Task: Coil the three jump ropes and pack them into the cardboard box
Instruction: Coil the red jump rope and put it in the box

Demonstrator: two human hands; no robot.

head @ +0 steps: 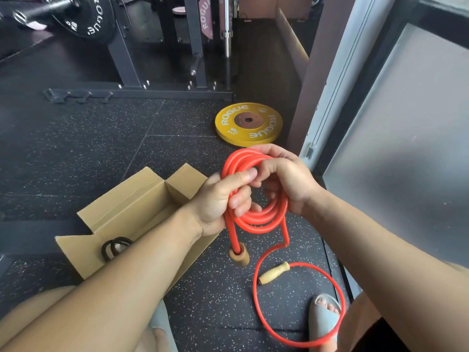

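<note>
A red jump rope is partly wound into a coil held above the floor. My left hand grips the coil's left side, thumb across the strands. My right hand curls round the coil's upper right. One wooden handle hangs just below my left hand. The rope's loose tail loops over the floor to a second wooden handle lying there. An open cardboard box sits on the floor to the left, under my left forearm. Inside it lies a dark coiled rope, partly hidden by my arm.
A yellow weight plate lies flat on the black rubber floor beyond my hands. A steel rack base and a barbell with a black plate stand at the back. A glass door frame runs along the right. My sandalled foot sits inside the loose loop.
</note>
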